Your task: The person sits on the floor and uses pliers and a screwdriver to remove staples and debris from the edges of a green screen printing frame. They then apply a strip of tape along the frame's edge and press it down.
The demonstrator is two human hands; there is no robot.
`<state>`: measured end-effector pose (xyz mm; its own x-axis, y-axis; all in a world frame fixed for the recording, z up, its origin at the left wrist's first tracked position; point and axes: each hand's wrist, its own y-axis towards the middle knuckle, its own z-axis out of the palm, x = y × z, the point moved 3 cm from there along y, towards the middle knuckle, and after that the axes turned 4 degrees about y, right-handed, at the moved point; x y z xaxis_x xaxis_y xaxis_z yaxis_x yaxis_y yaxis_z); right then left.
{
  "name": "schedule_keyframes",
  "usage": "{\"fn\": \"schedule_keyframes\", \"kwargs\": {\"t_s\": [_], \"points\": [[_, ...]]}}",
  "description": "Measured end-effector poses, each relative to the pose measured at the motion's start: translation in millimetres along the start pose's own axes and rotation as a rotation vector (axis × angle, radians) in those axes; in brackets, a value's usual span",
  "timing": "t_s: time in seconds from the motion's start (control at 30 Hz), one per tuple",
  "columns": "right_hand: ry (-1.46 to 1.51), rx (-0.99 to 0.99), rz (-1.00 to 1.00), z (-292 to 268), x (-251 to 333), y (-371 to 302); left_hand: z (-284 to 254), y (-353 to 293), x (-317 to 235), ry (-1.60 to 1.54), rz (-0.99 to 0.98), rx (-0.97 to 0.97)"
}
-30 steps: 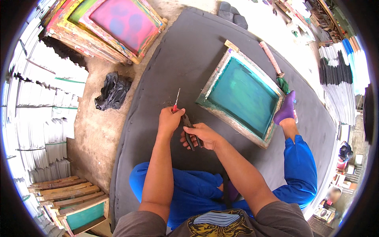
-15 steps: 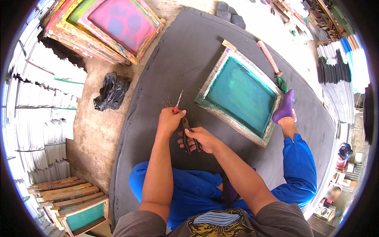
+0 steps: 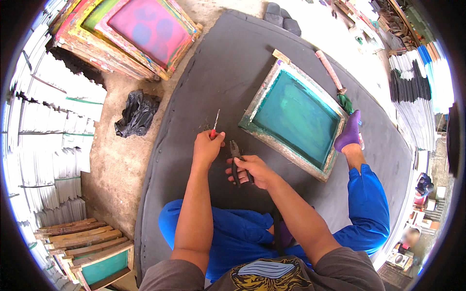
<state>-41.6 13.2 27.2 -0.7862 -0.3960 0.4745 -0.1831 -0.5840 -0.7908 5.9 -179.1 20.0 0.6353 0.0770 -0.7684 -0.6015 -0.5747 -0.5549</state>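
Observation:
My left hand (image 3: 206, 148) is closed around a slim tool with a red handle and a thin metal shaft (image 3: 216, 119), which looks like a small screwdriver and points away from me. Black-handled pliers (image 3: 235, 151) lie in the grip of my right hand (image 3: 256, 171), fingers round the handles and jaws pointing forward. The pliers and the red-handled tool are apart, with a small gap between them. Both hands are above a dark padded mat (image 3: 194, 106). To the right of my hands, a wooden-framed printing screen (image 3: 298, 116) with teal mesh lies on the mat.
Behind the screen rests a pink-wrapped stick (image 3: 330, 72) with green cloth at its end. My purple-socked foot (image 3: 348, 132) touches the screen's right side. Painted screens (image 3: 145, 29) stand at the far left, near a black plastic bag (image 3: 137, 114). More frames (image 3: 104, 266) lean at lower left.
The pliers have moved away from the red-handled tool, and my right hand has shifted slightly right with them. My left hand has moved slightly left, still gripping its tool.

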Motion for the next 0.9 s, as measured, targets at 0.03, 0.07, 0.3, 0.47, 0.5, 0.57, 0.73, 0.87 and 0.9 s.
{"fn": "schedule_keyframes", "kwargs": {"t_s": [0.03, 0.07, 0.3, 0.47, 0.5, 0.57, 0.73, 0.87, 0.9], "points": [[-0.080, -0.062, -0.014, -8, 5, -4, 0, 0, -1, 0.013, 0.008, 0.000], [-0.160, -0.121, -0.027, -16, 9, -7, 1, -1, -2, 0.028, 0.015, -0.001], [-0.638, -0.394, -0.168, -67, 54, -27, 5, 0, 0, 0.028, 0.054, 0.010], [-0.747, -0.397, -0.087, -75, 73, -28, 6, -1, -3, 0.030, 0.046, 0.008], [-0.754, -0.393, -0.078, -74, 75, -28, 5, -1, -3, 0.038, 0.051, 0.005], [-0.797, -0.392, -0.058, -76, 79, -25, 5, -2, -6, 0.058, 0.048, 0.015], [-0.819, -0.405, -0.008, -72, 86, -22, 5, -1, -5, 0.075, 0.059, 0.022], [-0.752, -0.424, 0.043, -60, 95, -28, 4, -4, -7, 0.084, 0.058, 0.023], [-0.724, -0.429, 0.061, -55, 97, -29, 4, -3, -6, 0.083, 0.058, 0.023]]}}
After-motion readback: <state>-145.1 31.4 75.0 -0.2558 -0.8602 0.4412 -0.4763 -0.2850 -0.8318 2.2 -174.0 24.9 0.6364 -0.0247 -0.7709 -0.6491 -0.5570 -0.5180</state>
